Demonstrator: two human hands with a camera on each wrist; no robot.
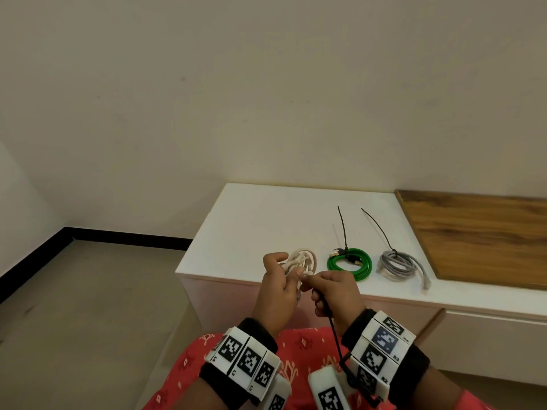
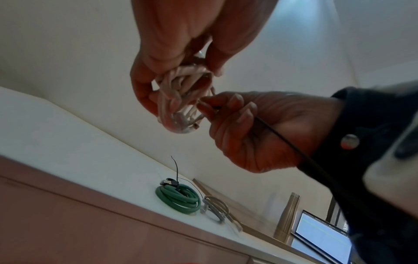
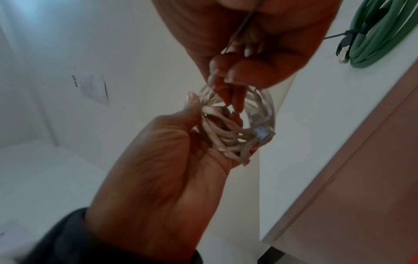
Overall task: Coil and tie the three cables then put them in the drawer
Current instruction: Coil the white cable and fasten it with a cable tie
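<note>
Left hand (image 1: 275, 287) grips white cable coil (image 1: 302, 261); right hand (image 1: 336, 294) pinches black tie (image 1: 333, 324) against it. Green coil (image 1: 350, 263) and grey coil (image 1: 398, 263) lie tied, farther right.

bare cabinet top (image 1: 254, 220) left of green coil (image 1: 350, 263); grey coil (image 1: 398, 262) beside it

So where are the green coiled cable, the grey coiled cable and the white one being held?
green coiled cable (image 1: 349, 263): head view, left loop.
grey coiled cable (image 1: 398, 261): head view, coil middle.
white coiled cable (image 2: 181, 100): left wrist view, bunched strands.
</note>
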